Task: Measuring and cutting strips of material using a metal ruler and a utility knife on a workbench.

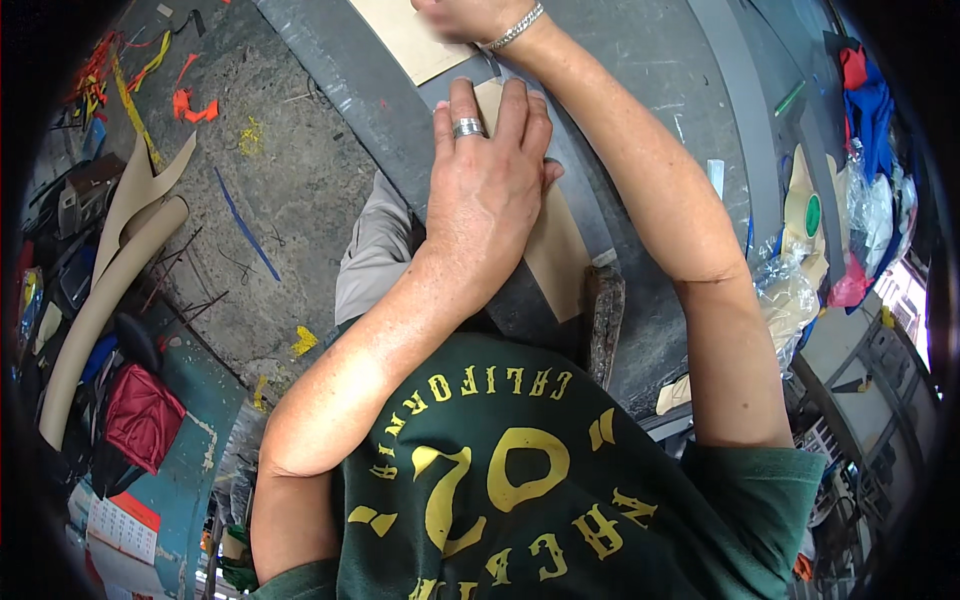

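My left hand (490, 170), with a ring on one finger, lies flat on a long tan strip of board (558, 250) on the dark worktable (650, 230). Its fingers are stretched out and a little apart, pressing the strip down. Beyond it, at the top edge, my right hand (455, 18) is over a wider tan sheet (405, 35), with a chain bracelet on the wrist. Its fingers are blurred and partly cut off by the frame, so I cannot make out whether they hold anything. A worn, dark stick-like piece (603, 315) lies at the strip's near end.
Plastic bags (785, 295), blue cloth (870, 125) and a roll of green tape (812, 215) crowd the right side. On the left, a rolled tan sheet (110, 290) leans near a dark red bag (143, 415). Orange scraps (195, 105) litter the concrete floor.
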Demonstrator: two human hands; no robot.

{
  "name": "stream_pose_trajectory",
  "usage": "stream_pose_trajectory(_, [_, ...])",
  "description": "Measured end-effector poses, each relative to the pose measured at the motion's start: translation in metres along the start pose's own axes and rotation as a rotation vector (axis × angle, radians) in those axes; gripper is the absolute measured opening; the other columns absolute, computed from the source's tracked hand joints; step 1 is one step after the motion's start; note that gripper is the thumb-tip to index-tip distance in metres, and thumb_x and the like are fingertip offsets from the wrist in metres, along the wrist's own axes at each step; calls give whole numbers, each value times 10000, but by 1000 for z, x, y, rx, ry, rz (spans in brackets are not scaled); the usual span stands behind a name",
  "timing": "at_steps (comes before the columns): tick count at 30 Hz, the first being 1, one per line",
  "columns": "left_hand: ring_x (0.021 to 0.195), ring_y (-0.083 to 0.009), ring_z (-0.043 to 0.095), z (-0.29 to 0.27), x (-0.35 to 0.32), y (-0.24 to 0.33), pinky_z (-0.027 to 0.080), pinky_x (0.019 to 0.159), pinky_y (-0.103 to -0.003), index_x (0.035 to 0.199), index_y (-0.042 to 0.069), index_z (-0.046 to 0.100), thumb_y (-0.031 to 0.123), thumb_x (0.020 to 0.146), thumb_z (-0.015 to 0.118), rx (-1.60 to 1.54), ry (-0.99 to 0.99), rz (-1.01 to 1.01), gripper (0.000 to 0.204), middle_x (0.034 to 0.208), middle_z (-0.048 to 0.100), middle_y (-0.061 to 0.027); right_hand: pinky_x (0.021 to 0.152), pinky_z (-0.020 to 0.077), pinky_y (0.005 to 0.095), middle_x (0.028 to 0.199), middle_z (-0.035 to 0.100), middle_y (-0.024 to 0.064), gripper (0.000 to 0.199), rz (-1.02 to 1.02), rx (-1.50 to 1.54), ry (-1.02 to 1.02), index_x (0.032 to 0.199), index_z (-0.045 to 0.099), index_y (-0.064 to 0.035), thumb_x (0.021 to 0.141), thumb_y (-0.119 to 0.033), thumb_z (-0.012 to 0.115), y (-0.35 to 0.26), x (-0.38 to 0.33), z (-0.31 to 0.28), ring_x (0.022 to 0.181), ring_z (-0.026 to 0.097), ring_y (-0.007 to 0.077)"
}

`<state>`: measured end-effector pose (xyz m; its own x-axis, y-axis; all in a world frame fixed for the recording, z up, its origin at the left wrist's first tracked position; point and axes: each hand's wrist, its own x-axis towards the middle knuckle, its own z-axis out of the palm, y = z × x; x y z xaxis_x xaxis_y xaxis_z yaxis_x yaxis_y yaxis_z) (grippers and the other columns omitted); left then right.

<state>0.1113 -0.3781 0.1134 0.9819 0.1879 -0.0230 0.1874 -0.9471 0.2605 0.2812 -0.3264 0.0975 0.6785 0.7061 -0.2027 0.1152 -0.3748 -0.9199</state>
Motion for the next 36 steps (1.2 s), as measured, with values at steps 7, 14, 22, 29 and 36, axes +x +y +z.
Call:
stream_pose_trajectory(7, [1329, -445, 428, -5, -1, -2, 392, 1115, -537, 1453, 22, 488, 377, 962, 651, 4, -14, -20, 627, 1453, 477, -148, 690, 521, 399, 752, 606, 179, 438, -503, -161, 56, 1309, 608, 54, 1084, -236, 369, 15, 10, 10, 696, 634, 301])
stream_pose_trajectory(14, [1305, -456, 435, -8, -2, -1, 391, 1111, -520, 1461, 22, 497, 355, 947, 670, 22, -38, -22, 636, 1452, 491, -160, 691, 523, 393, 745, 620, 159, 465, -515, 136, 61, 1288, 624, 53, 1095, -281, 365, 26, 14, 14, 678, 633, 289])
stream_pose_trajectory(22, [1341, -451, 427, -1, 0, -1, 404, 1106, -563, 1441, 41, 487, 393, 959, 657, 70, -38, -4, 621, 1440, 462, -144, 488, 456, 349, 664, 555, 82, 472, -92, 18, -33, 1145, 664, 26, 1090, -379, 428, -8, 4, 2, 517, 557, 182])
stream_pose_trajectory(29, [1319, -445, 451, 1, 0, 0, 411, 1096, -554, 1429, 24, 487, 403, 956, 665, 92, -25, 19, 632, 1426, 470, -149, 336, 322, 270, 718, 543, 39, 449, -109, 552, -83, 1198, 643, -49, 1076, -445, 471, -17, -2, -15, 400, 430, 90])
stream_pose_trajectory(36, [1318, -439, 455, 1, 1, 1, 415, 1094, -549, 1430, 29, 488, 410, 961, 660, 100, -29, 2, 629, 1431, 475, -144, 325, 298, 260, 708, 518, 23, 433, 394, 476, 82, 1194, 646, -84, 1074, -454, 456, -29, -2, -5, 405, 407, 81])
